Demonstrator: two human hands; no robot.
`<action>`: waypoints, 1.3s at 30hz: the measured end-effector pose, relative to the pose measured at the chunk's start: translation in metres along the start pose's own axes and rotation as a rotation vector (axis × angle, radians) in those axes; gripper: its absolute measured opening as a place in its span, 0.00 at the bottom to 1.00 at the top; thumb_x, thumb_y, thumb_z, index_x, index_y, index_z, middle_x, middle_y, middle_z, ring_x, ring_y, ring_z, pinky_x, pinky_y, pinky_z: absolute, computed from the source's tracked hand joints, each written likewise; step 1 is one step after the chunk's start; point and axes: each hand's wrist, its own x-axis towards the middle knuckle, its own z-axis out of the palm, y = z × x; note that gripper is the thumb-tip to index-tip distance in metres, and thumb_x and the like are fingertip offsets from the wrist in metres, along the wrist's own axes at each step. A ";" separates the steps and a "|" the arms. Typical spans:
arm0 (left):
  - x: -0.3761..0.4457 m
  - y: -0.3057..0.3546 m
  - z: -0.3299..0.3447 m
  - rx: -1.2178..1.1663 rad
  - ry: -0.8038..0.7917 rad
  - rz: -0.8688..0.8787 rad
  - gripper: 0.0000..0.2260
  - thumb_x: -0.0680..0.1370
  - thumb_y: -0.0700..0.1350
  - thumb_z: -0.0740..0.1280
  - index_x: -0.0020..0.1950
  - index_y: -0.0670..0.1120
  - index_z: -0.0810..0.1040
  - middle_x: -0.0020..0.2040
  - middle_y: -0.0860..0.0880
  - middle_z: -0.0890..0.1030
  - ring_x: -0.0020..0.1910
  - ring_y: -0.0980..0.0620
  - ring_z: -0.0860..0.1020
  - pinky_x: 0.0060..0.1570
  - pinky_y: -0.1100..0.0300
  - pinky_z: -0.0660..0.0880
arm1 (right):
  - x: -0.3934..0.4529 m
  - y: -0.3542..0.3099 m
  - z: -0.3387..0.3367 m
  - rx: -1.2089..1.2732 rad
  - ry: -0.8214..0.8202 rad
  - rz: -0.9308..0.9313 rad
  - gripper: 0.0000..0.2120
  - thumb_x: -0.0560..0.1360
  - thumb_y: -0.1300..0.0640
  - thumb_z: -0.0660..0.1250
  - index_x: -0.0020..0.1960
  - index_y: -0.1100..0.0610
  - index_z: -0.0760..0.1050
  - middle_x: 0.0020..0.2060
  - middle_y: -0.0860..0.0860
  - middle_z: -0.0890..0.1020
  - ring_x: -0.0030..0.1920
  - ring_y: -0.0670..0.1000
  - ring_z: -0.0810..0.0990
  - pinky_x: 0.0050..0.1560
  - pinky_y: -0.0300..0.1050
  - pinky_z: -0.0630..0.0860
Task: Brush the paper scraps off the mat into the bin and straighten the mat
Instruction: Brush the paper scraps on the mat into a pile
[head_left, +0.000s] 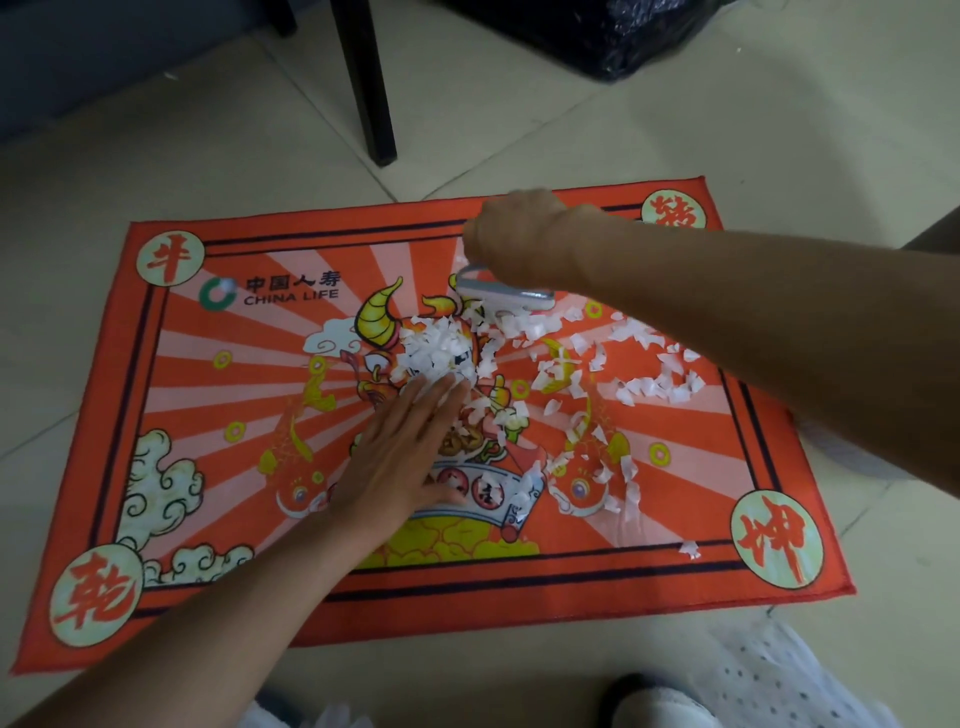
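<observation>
Head view: the red mat (171, 395) lies askew on the tiled floor, paper scraps (441, 353) heaped at frame centre and scattered rightward. The left hand (400, 457) lies flat, fingers spread; the right hand (514, 234) grips a pale brush (504, 296) at upper centre

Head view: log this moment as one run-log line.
left hand flat on mat, open | right hand grips brush | paper scraps piled mid-mat, scattered right | bin unclear
</observation>
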 end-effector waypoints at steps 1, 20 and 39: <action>0.000 -0.004 0.000 -0.007 0.000 -0.020 0.53 0.68 0.65 0.70 0.81 0.53 0.40 0.81 0.53 0.43 0.79 0.50 0.42 0.76 0.51 0.45 | 0.004 0.004 -0.002 0.012 0.019 0.030 0.13 0.81 0.61 0.59 0.64 0.59 0.72 0.56 0.58 0.77 0.52 0.58 0.78 0.45 0.48 0.71; 0.005 -0.016 0.001 -0.114 0.076 -0.092 0.44 0.76 0.53 0.70 0.81 0.54 0.42 0.81 0.54 0.45 0.80 0.52 0.42 0.76 0.52 0.46 | 0.026 0.013 0.005 0.074 0.122 0.111 0.18 0.76 0.72 0.58 0.65 0.64 0.70 0.60 0.64 0.73 0.59 0.64 0.75 0.52 0.52 0.73; 0.006 -0.015 0.000 -0.081 0.094 -0.157 0.46 0.75 0.54 0.72 0.81 0.51 0.43 0.81 0.52 0.44 0.80 0.49 0.43 0.75 0.54 0.44 | 0.021 -0.001 -0.015 0.242 0.108 0.056 0.11 0.78 0.64 0.62 0.59 0.61 0.75 0.56 0.60 0.77 0.53 0.60 0.78 0.46 0.45 0.72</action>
